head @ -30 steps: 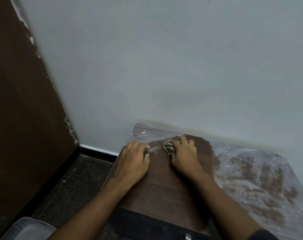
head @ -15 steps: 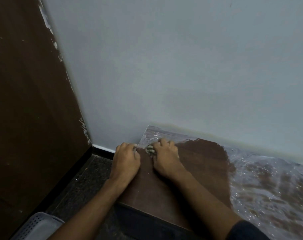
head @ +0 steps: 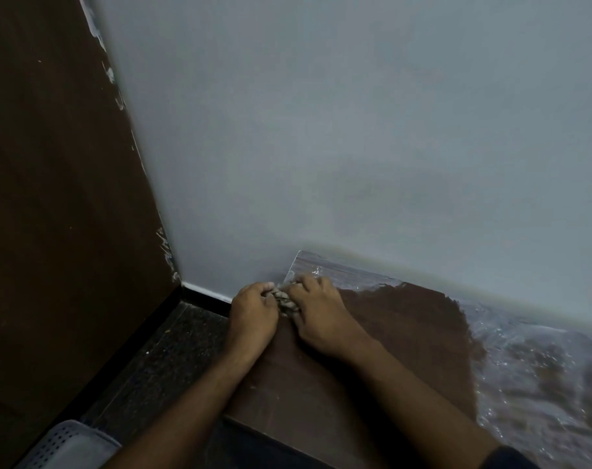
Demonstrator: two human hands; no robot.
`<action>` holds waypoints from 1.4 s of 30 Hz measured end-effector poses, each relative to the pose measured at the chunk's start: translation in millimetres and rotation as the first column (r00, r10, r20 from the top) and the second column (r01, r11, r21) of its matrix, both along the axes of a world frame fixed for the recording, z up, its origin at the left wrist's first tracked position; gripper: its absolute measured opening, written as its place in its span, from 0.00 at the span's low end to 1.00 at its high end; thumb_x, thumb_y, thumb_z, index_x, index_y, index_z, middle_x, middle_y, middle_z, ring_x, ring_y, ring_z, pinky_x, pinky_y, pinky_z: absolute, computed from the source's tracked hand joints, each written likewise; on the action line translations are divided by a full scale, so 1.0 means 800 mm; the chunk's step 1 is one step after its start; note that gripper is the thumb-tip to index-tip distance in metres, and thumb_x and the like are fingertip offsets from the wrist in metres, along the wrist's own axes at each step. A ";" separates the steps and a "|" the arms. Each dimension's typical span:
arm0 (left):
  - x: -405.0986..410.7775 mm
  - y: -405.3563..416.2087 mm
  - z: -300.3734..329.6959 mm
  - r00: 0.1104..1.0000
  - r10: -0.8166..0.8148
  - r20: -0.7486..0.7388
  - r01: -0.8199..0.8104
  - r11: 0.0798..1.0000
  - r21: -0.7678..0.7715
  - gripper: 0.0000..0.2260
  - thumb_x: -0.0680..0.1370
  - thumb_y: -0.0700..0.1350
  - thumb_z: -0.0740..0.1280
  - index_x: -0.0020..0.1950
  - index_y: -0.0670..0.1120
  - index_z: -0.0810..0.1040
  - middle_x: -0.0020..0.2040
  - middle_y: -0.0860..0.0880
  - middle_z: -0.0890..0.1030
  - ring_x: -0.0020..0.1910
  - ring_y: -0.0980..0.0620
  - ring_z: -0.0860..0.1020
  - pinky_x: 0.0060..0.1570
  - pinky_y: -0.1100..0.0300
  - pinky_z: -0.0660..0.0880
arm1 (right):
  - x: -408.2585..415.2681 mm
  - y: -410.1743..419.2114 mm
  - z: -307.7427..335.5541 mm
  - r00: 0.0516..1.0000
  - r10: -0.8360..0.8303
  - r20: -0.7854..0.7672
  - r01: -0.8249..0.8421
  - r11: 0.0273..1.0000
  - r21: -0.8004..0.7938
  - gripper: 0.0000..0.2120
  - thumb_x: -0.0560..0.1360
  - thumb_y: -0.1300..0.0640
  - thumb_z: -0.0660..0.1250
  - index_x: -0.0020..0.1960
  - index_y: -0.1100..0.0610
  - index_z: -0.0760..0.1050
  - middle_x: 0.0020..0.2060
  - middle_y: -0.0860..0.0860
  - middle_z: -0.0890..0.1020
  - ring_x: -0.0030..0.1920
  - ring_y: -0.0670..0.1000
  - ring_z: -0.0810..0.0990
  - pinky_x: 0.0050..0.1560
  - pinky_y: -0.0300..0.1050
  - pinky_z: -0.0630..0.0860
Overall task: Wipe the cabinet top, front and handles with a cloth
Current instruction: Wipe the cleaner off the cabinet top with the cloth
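Observation:
The cabinet top (head: 389, 336) is dark brown wood against the grey wall. A small grey twisted cloth wad (head: 285, 301) lies at the top's far left edge. My left hand (head: 252, 316) and my right hand (head: 321, 316) sit side by side, fingers curled onto the wad from either side. Most of the wad is hidden under the fingers. Whitish, shiny film or residue (head: 541, 374) covers the right part of the top, and a thin strip of it (head: 338, 269) runs along the wall. The cabinet's front and handles are out of view.
A dark brown door or panel (head: 57, 198) stands on the left. Dark speckled floor (head: 173, 353) lies between it and the cabinet. The corner of a grey perforated basket (head: 68, 445) shows at the bottom left. The wall closes off the far side.
Both hands slid left across the cabinet top to its far left edge, taking the wad along. My left hand went from lying flat to curling onto the wad.

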State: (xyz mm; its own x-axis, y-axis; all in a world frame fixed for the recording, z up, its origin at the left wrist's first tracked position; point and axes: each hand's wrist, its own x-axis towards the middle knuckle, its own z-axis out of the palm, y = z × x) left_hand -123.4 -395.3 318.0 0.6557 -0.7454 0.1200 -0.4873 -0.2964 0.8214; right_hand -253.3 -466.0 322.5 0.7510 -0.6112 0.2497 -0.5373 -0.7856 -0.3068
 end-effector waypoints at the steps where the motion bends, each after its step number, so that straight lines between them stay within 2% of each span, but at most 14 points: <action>1: 0.001 -0.001 -0.001 1.000 0.001 0.006 -0.001 1.000 -0.009 0.13 0.78 0.38 0.64 0.60 0.40 0.82 0.59 0.43 0.82 0.60 0.46 0.79 0.63 0.59 0.70 | 0.005 -0.011 0.001 0.999 -0.042 -0.008 0.042 0.999 -0.003 0.22 0.76 0.55 0.61 0.70 0.49 0.70 0.65 0.51 0.71 0.60 0.57 0.68 0.63 0.54 0.68; 4: 0.008 -0.003 -0.005 1.000 0.017 0.004 -0.017 1.000 -0.022 0.13 0.79 0.38 0.63 0.61 0.41 0.81 0.60 0.43 0.82 0.60 0.47 0.79 0.64 0.56 0.72 | 0.026 -0.022 0.004 0.986 -0.165 0.006 0.165 0.986 0.014 0.23 0.76 0.56 0.62 0.70 0.51 0.69 0.65 0.52 0.71 0.59 0.58 0.68 0.63 0.55 0.68; 8: 0.019 -0.008 -0.007 1.000 0.026 0.006 -0.026 1.000 -0.006 0.13 0.78 0.37 0.64 0.61 0.40 0.81 0.59 0.42 0.82 0.60 0.45 0.79 0.63 0.57 0.71 | 0.023 -0.002 -0.004 0.997 0.052 0.052 -0.050 0.998 -0.032 0.19 0.76 0.55 0.63 0.67 0.52 0.69 0.61 0.52 0.73 0.57 0.55 0.69 0.62 0.52 0.69; 10: 0.023 -0.015 -0.007 1.000 -0.024 0.018 0.023 1.000 0.015 0.13 0.78 0.38 0.65 0.61 0.40 0.81 0.60 0.43 0.82 0.60 0.46 0.78 0.63 0.58 0.71 | 0.013 -0.021 -0.003 0.995 0.076 0.063 -0.074 0.997 -0.032 0.18 0.76 0.53 0.65 0.66 0.51 0.72 0.59 0.52 0.74 0.58 0.55 0.71 0.62 0.50 0.70; 13: 0.022 -0.025 -0.004 0.992 -0.120 0.048 0.118 0.992 0.040 0.13 0.79 0.41 0.65 0.63 0.41 0.81 0.61 0.43 0.81 0.60 0.47 0.78 0.64 0.60 0.70 | 0.017 -0.072 0.000 0.985 -0.115 0.126 0.117 0.993 -0.007 0.18 0.76 0.53 0.68 0.65 0.51 0.76 0.61 0.54 0.73 0.58 0.57 0.71 0.62 0.52 0.72; 16: 0.025 -0.037 0.000 0.991 -0.128 0.043 0.126 0.991 0.047 0.13 0.80 0.40 0.64 0.63 0.41 0.81 0.61 0.43 0.81 0.60 0.47 0.79 0.63 0.62 0.69 | 0.041 -0.094 0.005 0.964 -0.258 0.069 0.260 0.965 -0.018 0.16 0.78 0.52 0.65 0.65 0.54 0.76 0.62 0.55 0.72 0.58 0.59 0.69 0.61 0.56 0.72; 21: 0.037 -0.043 -0.001 0.997 -0.073 0.020 0.072 0.997 0.028 0.14 0.79 0.38 0.64 0.63 0.41 0.81 0.61 0.43 0.82 0.62 0.47 0.79 0.64 0.60 0.70 | 0.036 -0.084 0.002 0.998 -0.057 -0.009 0.056 0.995 -0.081 0.19 0.78 0.53 0.62 0.68 0.53 0.72 0.63 0.54 0.73 0.59 0.59 0.70 0.59 0.55 0.73; 25: 0.032 -0.044 -0.003 0.993 -0.115 0.000 0.115 0.993 0.040 0.13 0.80 0.40 0.64 0.64 0.42 0.80 0.62 0.45 0.82 0.62 0.49 0.79 0.64 0.62 0.70 | 0.057 -0.104 0.014 0.970 -0.239 -0.037 0.235 0.968 -0.091 0.18 0.78 0.54 0.63 0.67 0.53 0.73 0.61 0.54 0.74 0.58 0.59 0.70 0.55 0.53 0.72; 26: 0.032 -0.044 -0.004 0.995 -0.102 -0.002 0.102 0.994 0.037 0.13 0.80 0.40 0.64 0.63 0.42 0.81 0.62 0.45 0.82 0.62 0.49 0.79 0.63 0.61 0.70 | 0.066 -0.098 0.015 0.973 -0.228 -0.042 0.224 0.971 -0.084 0.18 0.77 0.56 0.63 0.66 0.53 0.73 0.61 0.54 0.74 0.58 0.59 0.70 0.55 0.53 0.72; 30: 0.035 -0.043 -0.004 0.999 -0.033 0.033 0.031 0.998 0.053 0.09 0.78 0.39 0.65 0.53 0.41 0.83 0.52 0.42 0.84 0.54 0.43 0.81 0.53 0.56 0.74 | 0.065 -0.069 0.008 0.999 0.018 -0.035 -0.020 0.997 -0.070 0.18 0.76 0.57 0.65 0.66 0.54 0.75 0.60 0.54 0.75 0.56 0.58 0.70 0.57 0.53 0.72; 33: 0.039 -0.039 -0.005 0.997 -0.068 0.039 0.067 0.997 0.030 0.12 0.79 0.39 0.65 0.59 0.42 0.83 0.58 0.44 0.83 0.58 0.47 0.80 0.60 0.59 0.73 | 0.059 -0.093 0.011 0.992 -0.128 -0.001 0.128 0.990 -0.059 0.17 0.78 0.55 0.64 0.66 0.54 0.74 0.61 0.55 0.74 0.58 0.59 0.70 0.57 0.55 0.73; 35: 0.038 -0.037 -0.002 0.994 -0.093 0.061 0.092 0.996 0.019 0.12 0.79 0.39 0.65 0.61 0.42 0.82 0.59 0.44 0.83 0.58 0.48 0.80 0.59 0.63 0.71 | 0.065 -0.101 0.012 0.968 -0.250 -0.019 0.248 0.965 -0.080 0.16 0.79 0.56 0.63 0.66 0.56 0.73 0.61 0.56 0.73 0.58 0.59 0.70 0.55 0.55 0.74; 38: 0.034 -0.041 0.001 0.983 -0.149 0.110 0.149 0.989 0.016 0.13 0.78 0.38 0.64 0.62 0.42 0.81 0.59 0.44 0.81 0.58 0.48 0.79 0.57 0.67 0.67 | 0.073 -0.092 0.012 0.952 -0.303 -0.042 0.295 0.946 -0.138 0.14 0.78 0.59 0.62 0.63 0.57 0.73 0.59 0.56 0.73 0.57 0.59 0.70 0.52 0.54 0.73; 42: 0.026 -0.047 -0.003 0.881 -0.288 0.374 0.294 0.955 0.041 0.16 0.76 0.39 0.67 0.64 0.42 0.78 0.57 0.43 0.78 0.59 0.43 0.74 0.61 0.53 0.72 | 0.041 -0.093 0.021 0.935 -0.345 -0.081 0.336 0.936 -0.102 0.17 0.76 0.56 0.64 0.64 0.58 0.73 0.61 0.57 0.72 0.59 0.60 0.70 0.54 0.54 0.73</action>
State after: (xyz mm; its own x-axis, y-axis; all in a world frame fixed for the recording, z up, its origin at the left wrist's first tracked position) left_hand -102.6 -433.0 315.6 0.3143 -0.8914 0.3264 -0.8200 -0.0817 0.5664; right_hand -220.4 -540.1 339.5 0.5248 -0.8141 0.2489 -0.8007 -0.5713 -0.1802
